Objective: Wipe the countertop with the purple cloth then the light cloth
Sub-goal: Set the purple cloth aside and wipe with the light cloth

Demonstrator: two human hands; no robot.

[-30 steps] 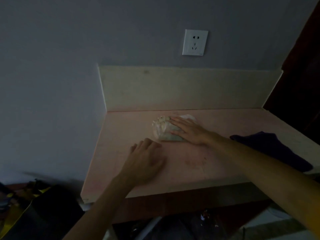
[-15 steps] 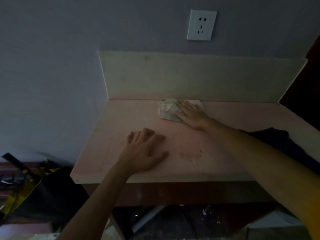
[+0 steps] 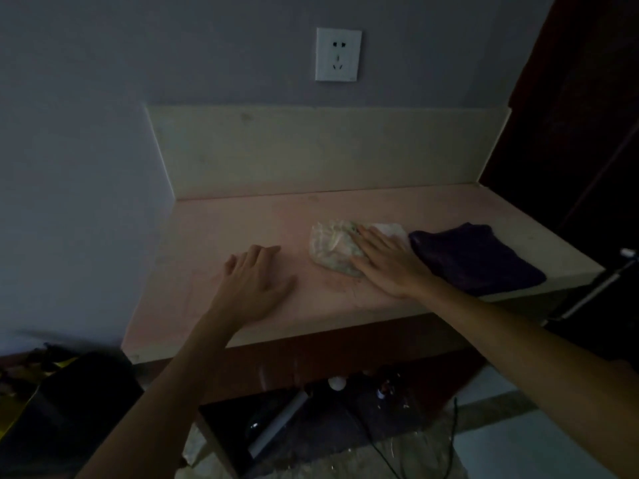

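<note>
On the pink countertop (image 3: 214, 236), near its front edge, your left hand (image 3: 254, 283) lies flat and spread, palm down, gripping nothing and seemingly just bracing you. Your right hand (image 3: 383, 262) presses flat on the light cloth (image 3: 333, 247), fingers extended across its right half rather than curled around it, so the cloth is pinned under the palm, not clenched. That cloth sits bunched near the middle of the surface, its left side bulging free of the hand.

Just to the right, touching or nearly touching the light cloth, the purple cloth (image 3: 473, 259) lies spread out and untouched, reaching close to the counter's right front corner. This reads as the second of the 2 wiping passes, the purple one set aside.

A faint reddish smudge (image 3: 340, 283) shows on the surface just in front of the light cloth; in this dim light you cannot tell whether it is a stain or a marking.

The risks from here: a stroke to the right would run into the purple cloth and could push it over the edge. Since the light cloth is only pressed, not gripped, it may slip out from under your palm or bunch further, leaving bare streaks. The dimness could also let you miss patches along the backsplash (image 3: 311, 150)
</note>
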